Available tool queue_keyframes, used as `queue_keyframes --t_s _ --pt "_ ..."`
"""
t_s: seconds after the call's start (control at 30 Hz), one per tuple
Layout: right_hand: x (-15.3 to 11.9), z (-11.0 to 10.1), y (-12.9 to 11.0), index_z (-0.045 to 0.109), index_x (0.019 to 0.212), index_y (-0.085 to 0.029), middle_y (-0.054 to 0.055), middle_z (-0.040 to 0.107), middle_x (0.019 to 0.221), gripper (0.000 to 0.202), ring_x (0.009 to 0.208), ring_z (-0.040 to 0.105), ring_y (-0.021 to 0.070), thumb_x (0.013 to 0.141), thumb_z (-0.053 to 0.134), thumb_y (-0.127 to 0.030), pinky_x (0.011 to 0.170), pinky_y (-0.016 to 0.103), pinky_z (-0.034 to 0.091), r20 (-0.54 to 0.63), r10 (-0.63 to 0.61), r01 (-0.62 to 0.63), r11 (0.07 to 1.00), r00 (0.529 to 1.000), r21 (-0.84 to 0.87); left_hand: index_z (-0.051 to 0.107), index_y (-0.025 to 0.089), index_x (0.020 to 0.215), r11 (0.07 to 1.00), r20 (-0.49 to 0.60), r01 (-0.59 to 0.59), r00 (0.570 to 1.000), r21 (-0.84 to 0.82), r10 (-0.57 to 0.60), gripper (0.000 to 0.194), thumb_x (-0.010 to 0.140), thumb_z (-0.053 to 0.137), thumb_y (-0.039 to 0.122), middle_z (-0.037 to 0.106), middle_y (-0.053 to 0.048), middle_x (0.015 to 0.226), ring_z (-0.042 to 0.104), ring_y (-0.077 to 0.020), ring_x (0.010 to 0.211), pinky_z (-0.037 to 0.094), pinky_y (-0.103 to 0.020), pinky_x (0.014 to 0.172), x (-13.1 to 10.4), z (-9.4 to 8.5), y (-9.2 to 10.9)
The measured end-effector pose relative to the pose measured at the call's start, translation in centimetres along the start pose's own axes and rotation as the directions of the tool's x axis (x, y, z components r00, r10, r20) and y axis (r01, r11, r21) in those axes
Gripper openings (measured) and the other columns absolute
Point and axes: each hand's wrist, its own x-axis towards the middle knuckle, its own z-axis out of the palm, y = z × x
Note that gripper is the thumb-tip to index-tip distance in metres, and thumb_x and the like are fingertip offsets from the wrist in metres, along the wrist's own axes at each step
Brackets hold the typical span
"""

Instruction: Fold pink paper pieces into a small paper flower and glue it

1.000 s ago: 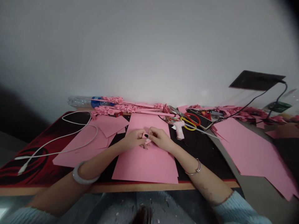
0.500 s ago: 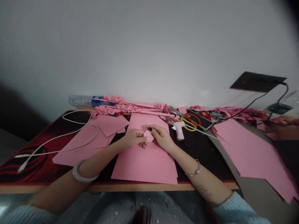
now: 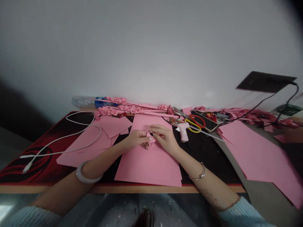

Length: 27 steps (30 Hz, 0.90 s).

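Note:
Between both hands is a small piece of folded pink paper [image 3: 151, 137], held above a large pink sheet [image 3: 149, 168] on the desk mat. My left hand [image 3: 136, 139] pinches its left side, thumb on top and fingers underneath. On the right side, my right hand [image 3: 165, 137] presses the paper with thumb and fingertips; the fingers hide part of it. A pale pink glue gun [image 3: 183, 131] lies right of my right hand, beside scissors [image 3: 195, 123] with red and yellow handles.
Pink paper flowers [image 3: 129, 109] and a plastic bottle [image 3: 82, 102] line the wall. A white cable [image 3: 61, 154] loops across the left pink sheets [image 3: 85, 148]. More pink sheets [image 3: 255, 154] lie at right, near a phone [image 3: 208, 124]. Another person's hand [image 3: 294, 135] shows at the far right.
My right thumb and fingers have come down onto the small folded paper, covering more of it. The left hand keeps its pinch. The whole view has shifted slightly.

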Motion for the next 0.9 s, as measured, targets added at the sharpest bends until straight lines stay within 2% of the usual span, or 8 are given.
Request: queue_keyframes --t_s 0.1,0.27,0.6,0.73,0.9 --pt "0.02 0.12 -0.06 0.067 0.084 -0.021 0.007 0.060 0.106 0.020 0.093 0.058 0.0161 0.078 0.051 -0.011 0.067 0.027 0.050 -0.002 0.025 -0.025 0.997 1.000 0.070 0.064 0.013 0.062 1.000 0.021 0.001 1.000 0.005 -0.002 0.025 0.074 0.059 0.035 0.062 -0.003 0.058 0.057 -0.0105 0.052 0.047 -0.022 0.056 0.01 -0.02 -0.18" --pt "0.06 0.29 -0.17 0.066 0.077 -0.018 0.007 0.059 0.103 0.012 0.090 0.058 0.0152 0.075 0.057 -0.012 0.063 0.024 0.048 0.004 0.060 -0.060 0.988 0.998 0.143 0.064 0.012 0.062 0.999 0.037 0.036 0.999 0.034 -0.037 0.024 0.072 0.062 0.035 0.061 -0.002 0.056 0.057 -0.0105 0.051 0.047 -0.022 0.055 0.10 0.05 -0.23" --pt "-0.10 0.42 -0.06 0.063 0.071 -0.018 0.007 0.059 0.099 0.011 0.085 0.058 0.0149 0.077 0.056 -0.014 0.061 0.025 0.045 -0.027 0.015 -0.011 0.991 1.000 0.130 0.062 0.010 0.062 1.000 0.056 0.026 0.998 -0.011 -0.025 0.025 0.074 0.058 0.031 0.062 -0.003 0.058 0.057 -0.0101 0.051 0.047 -0.023 0.056 0.22 -0.23 -0.57" --pt "-0.05 0.06 -0.52 0.064 0.074 -0.018 0.008 0.059 0.105 0.012 0.091 0.057 0.0170 0.080 0.054 -0.019 0.070 0.028 0.046 0.003 -0.036 0.036 0.996 0.999 0.076 0.062 0.011 0.062 0.999 0.029 0.011 1.000 -0.047 -0.010 0.026 0.076 0.056 0.032 0.061 -0.002 0.056 0.055 -0.0101 0.050 0.045 -0.023 0.055 0.11 -0.21 -0.45" --pt "0.04 -0.31 -0.85 0.066 0.076 -0.017 0.010 0.057 0.110 0.030 0.099 0.056 0.0178 0.088 0.042 -0.030 0.086 0.033 0.042 0.041 -0.053 0.049 0.995 0.998 0.088 0.060 0.012 0.062 0.998 0.003 -0.001 1.000 -0.063 0.001 0.028 0.078 0.054 0.034 0.060 -0.001 0.055 0.054 -0.0097 0.050 0.043 -0.022 0.054 0.06 -0.31 -0.44"
